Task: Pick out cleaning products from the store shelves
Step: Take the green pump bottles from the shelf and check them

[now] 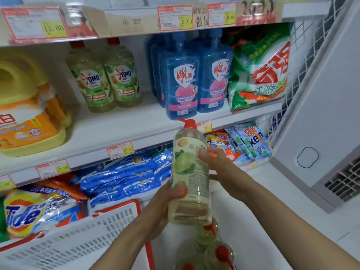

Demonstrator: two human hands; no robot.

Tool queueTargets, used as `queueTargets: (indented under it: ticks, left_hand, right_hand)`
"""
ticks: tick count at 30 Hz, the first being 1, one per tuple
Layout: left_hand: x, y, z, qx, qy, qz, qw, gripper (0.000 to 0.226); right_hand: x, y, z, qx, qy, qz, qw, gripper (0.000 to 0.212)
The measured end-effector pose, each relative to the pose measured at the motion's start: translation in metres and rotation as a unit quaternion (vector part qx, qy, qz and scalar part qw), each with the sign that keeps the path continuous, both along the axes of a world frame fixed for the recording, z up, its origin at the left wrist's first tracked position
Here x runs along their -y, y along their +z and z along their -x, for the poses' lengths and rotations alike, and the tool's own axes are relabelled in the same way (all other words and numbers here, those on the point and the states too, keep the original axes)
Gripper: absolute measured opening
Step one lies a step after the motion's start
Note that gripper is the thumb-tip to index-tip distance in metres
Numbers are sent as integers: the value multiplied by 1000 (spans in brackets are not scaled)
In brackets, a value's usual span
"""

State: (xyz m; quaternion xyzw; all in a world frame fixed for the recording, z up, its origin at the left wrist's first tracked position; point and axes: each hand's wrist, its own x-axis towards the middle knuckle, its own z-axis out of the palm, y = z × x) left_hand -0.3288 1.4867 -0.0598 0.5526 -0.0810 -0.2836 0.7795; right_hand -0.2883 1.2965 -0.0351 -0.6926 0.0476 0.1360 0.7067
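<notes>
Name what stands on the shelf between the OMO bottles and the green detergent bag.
In the head view, blue detergent bottles with pink labels stand there.

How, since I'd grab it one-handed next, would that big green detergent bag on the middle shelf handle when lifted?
The green detergent bag looks creased and slumped, so it will probably sag rather than stay stiff. It bulges full, so it is likely heavy for its size. Its glossy film may be slippery.
</notes>
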Motion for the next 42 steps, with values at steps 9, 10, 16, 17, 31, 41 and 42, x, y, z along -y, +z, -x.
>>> queueTargets:
  ticks: [9,10,16,17,31,41,42]
  left_hand:
    - [-30,11,-29,-6,80,-177,981,54]
    - [-36,21,-38,15,140,-187,972,57]
    - [-82,105,-57,290,62,-285,911,32]
    - [-82,113,-60,303,-16,-353,885,28]
    - [-43,97,-41,322,128,-599,722,31]
    - [-18,-24,-34,136,73,-688,709,38]
    - [-16,-36,-32,96,68,-663,739,39]
  right_hand:
    - [-14,-11,0,74,26,-81,994,91]
    - [-13,-10,1,96,51,-67,992,91]
    - [-15,-13,5,152,212,-7,965,96]
    - [-18,-15,5,147,233,-8,961,97]
    - [-16,-16,-34,161,340,112,920,80]
    - [12,-115,-13,26,375,506,776,53]
    - [12,-123,-9,12,391,524,756,54]
